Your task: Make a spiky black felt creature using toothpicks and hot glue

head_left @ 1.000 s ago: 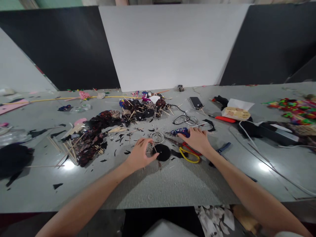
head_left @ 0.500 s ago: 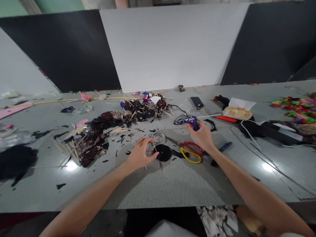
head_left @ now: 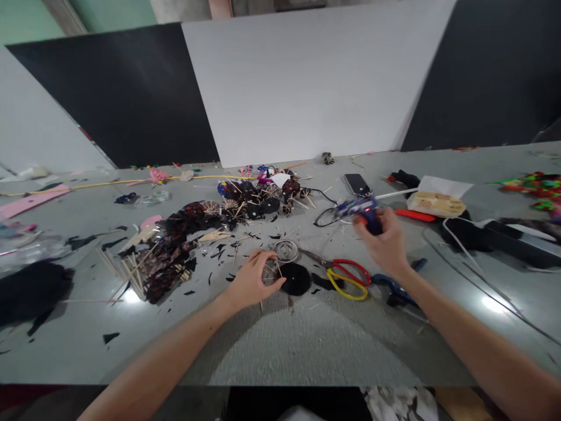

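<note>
My left hand point(head_left: 254, 280) has its thumb and fingers curved round a small frame of thin pale sticks, beside a flat black disc point(head_left: 295, 279). Just behind the disc lies a clear ring point(head_left: 286, 251). My right hand point(head_left: 385, 240) grips a blue glue gun point(head_left: 370, 216), held over the table and blurred by motion. Scissors point(head_left: 350, 278) with one red and one yellow handle lie between the hands. Close to my right wrist are blue-handled pliers point(head_left: 397, 289).
Black patterned pieces with sticks point(head_left: 175, 251) curve across the left and middle. Farther back lies a phone point(head_left: 357, 184). A wipes packet point(head_left: 438, 202), a red-orange tool point(head_left: 415, 216) and cables are on the right. Upright panels point(head_left: 315, 88) line the back.
My right hand has moved right, lifting the glue gun away from near the scissors. My left hand stays beside the disc, and the whole view has shifted slightly.
</note>
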The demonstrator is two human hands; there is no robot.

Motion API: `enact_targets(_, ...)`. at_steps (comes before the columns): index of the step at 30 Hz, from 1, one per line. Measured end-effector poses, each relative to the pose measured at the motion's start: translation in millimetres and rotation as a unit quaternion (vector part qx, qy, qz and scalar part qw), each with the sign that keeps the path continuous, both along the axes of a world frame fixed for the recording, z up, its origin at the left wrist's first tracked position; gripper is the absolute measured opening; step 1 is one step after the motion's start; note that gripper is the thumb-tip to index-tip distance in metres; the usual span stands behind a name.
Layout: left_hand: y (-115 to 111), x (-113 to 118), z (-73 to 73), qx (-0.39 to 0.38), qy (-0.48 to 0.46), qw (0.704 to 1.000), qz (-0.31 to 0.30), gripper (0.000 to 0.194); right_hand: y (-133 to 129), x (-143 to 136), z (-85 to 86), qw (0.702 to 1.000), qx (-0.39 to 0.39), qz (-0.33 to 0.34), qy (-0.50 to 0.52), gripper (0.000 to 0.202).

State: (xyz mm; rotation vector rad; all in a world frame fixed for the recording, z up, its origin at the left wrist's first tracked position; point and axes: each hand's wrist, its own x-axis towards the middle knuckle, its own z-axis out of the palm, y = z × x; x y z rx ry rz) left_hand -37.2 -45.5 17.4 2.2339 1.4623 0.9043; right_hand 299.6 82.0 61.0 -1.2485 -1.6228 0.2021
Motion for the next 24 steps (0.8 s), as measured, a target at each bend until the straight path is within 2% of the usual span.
enact_targets(3,1,-2,-0.5,-0.012,0.004,1.0,-0.005,0.047,-21,-3,-13.8,0.978,0.049,0.088,-0.181,0.034)
enact_targets(6,0,-3,-0.1,-0.02,0.006,1.0,-0.008,0.046,-32,-8,-24.2,0.925,0.132,0.186,-0.303,0.029)
enact_targets(8,-1,-3,1.4,-0.023,0.006,0.999,-0.025,0.048,-36,-11,-28.6,0.896,0.17,0.221,-0.346,0.026)
enact_targets(13,-5,-2,7.5,-0.02,0.03,0.995,-0.095,0.053,-45,-18,-32.4,0.865,0.209,0.251,-0.381,0.024)
enact_targets(18,-7,-3,11.4,-0.024,0.076,0.988,-0.13,0.055,-47,-22,-32.4,0.863,0.234,0.263,-0.362,0.03)
enact_targets(24,-7,-3,12.4,-0.019,0.102,0.985,-0.136,0.059,-45,-25,-34.1,0.865,0.238,0.27,-0.349,0.031)
